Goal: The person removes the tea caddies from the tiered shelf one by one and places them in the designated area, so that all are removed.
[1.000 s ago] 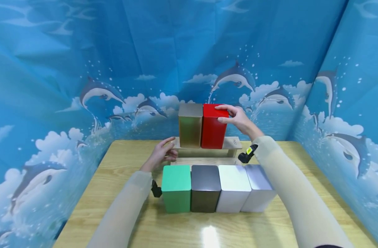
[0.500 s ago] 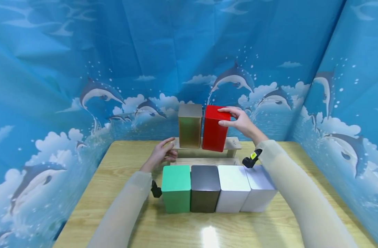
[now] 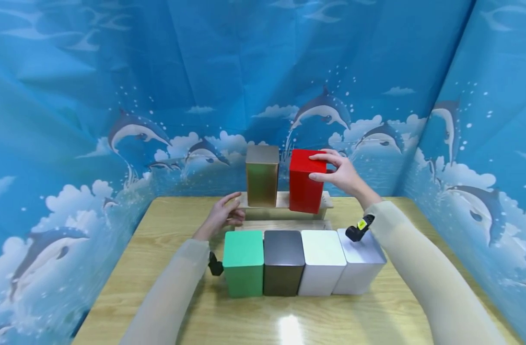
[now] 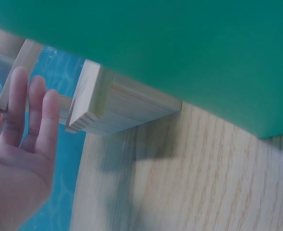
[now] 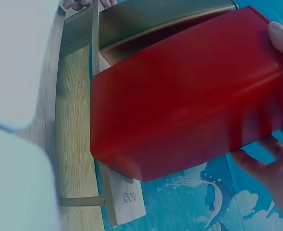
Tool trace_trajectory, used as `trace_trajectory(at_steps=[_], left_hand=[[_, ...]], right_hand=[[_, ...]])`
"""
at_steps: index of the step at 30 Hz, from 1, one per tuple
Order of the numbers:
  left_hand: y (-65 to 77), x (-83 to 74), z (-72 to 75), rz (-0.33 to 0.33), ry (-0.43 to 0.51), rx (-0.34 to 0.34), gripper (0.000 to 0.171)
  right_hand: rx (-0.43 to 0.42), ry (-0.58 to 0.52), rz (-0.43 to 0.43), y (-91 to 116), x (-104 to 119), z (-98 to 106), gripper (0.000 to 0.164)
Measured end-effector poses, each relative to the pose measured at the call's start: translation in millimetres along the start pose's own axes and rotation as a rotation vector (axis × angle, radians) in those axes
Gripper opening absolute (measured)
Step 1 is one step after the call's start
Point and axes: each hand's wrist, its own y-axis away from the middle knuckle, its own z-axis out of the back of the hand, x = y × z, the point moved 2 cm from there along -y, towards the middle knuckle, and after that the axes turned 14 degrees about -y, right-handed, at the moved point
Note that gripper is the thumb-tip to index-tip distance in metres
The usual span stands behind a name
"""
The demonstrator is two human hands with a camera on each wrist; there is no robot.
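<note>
My right hand (image 3: 342, 172) grips the top right of a tall red box (image 3: 307, 184), thumb on the near side and fingers over the far side. The box stands slightly tilted in the right wrist view, its lower end in front of the upper board of a wooden two-step rack (image 3: 282, 198). Whether its base touches the board I cannot tell. A gold-brown box (image 3: 262, 179) is upright on that board, left of the red one with a gap between. My left hand (image 3: 223, 213) is at the board's left end, its fingers (image 4: 49, 120) nearly straight.
In front of the rack stands a close row: a green box (image 3: 244, 258), a black box (image 3: 284, 261), a white box (image 3: 323, 258) and a silver-lilac box (image 3: 361, 261). All are on a wooden table (image 3: 159, 239). A blue dolphin-print curtain (image 3: 228, 72) hangs behind.
The red box has moved right and slightly nearer with my right hand, opening a gap beside the gold-brown box. My left hand has stayed at the rack's end.
</note>
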Motion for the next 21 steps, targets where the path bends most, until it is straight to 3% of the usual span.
trace_trajectory(at_steps=[12, 21], left_hand=[[-0.4, 2.0, -0.9, 0.014, 0.006, -0.017, 0.042], [-0.9, 1.2, 0.3, 0.006, -0.008, -0.008, 0.043]], right_hand=[[-0.027, 0.005, 0.052, 14.5, 7.7, 8.3, 0.061], [-0.098, 0.022, 0.023, 28.6, 5.8, 21.9, 0.065]])
